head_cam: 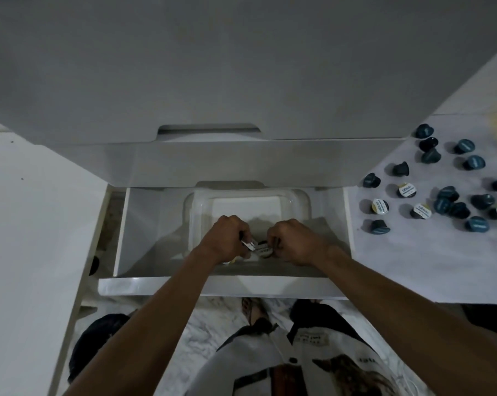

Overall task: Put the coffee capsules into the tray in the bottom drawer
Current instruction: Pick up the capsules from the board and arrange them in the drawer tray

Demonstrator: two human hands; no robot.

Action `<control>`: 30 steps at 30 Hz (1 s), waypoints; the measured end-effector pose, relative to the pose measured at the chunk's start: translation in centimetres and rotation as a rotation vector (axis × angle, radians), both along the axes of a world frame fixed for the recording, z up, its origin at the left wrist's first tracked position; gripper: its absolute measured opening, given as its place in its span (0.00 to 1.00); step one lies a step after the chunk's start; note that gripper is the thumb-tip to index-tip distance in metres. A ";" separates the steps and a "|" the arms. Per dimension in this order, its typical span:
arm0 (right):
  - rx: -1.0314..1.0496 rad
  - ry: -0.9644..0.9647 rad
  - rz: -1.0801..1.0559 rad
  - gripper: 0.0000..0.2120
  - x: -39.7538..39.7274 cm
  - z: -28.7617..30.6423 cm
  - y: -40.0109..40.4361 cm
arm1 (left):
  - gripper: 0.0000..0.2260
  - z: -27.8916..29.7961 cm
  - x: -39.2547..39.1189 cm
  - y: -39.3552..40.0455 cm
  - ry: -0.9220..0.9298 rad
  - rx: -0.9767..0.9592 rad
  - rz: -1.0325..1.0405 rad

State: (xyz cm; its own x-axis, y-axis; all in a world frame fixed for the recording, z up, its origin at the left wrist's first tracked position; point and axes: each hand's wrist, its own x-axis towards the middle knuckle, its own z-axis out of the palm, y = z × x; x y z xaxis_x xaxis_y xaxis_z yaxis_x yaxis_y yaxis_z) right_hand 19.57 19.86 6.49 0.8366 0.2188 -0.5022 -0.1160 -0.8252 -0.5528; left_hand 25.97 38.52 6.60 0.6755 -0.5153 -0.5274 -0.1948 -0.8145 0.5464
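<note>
Nearest the camera, a printed white shirt [284,364] and dark trousers show above a marbled floor [210,332], with both bare forearms reaching forward over the front panel of the open bottom drawer [144,285]. The left hand [227,238] has its fingers curled round a white-lidded coffee capsule [248,244], and the right hand [294,240] has its fingers curled too, seemingly pinching another capsule [263,250] that lies between the two hands; how many capsules each hand holds cannot be told. Both hands are low inside the near end of a clear plastic tray [301,200] that sits in the white drawer, the tray's far half showing a bare white bottom. Above it a second, closed drawer front [241,161] overhangs. To the right, on the white desk [413,267], a scatter of loose capsules [441,190] lies well apart from the tray, mostly dark blue ones on their sides, a few turned with white printed lids up.
</note>
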 end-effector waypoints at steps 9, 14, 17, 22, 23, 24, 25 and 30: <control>0.075 0.050 -0.037 0.12 -0.2 -0.1 0.4 | 0.10 0.3 0.1 -0.1 0.027 0.008 -0.080; 0.104 0.041 -0.054 0.12 -0.1 -0.2 1.0 | 0.08 0.4 0.4 0.3 0.005 0.042 -0.156; 0.115 0.035 -0.057 0.12 0.0 -0.4 1.4 | 0.08 0.3 0.6 0.6 0.017 0.052 -0.160; 0.117 0.030 -0.055 0.11 0.3 -0.6 2.0 | 0.09 0.3 0.7 0.9 0.020 0.054 -0.173; 0.117 0.029 -0.056 0.11 0.3 -0.6 2.0 | 0.09 0.3 0.8 0.9 0.022 0.059 -0.175; 0.117 0.030 -0.059 0.11 0.3 -0.6 1.9 | 0.10 0.2 0.8 0.9 0.023 0.061 -0.174; 0.118 0.030 -0.064 0.11 0.2 -0.6 1.9 | 0.10 0.2 0.8 0.9 0.022 0.061 -0.172; 0.135 0.004 -0.135 0.12 0.0 -0.4 1.3 | 0.13 -0.1 0.9 1.0 0.008 0.045 -0.174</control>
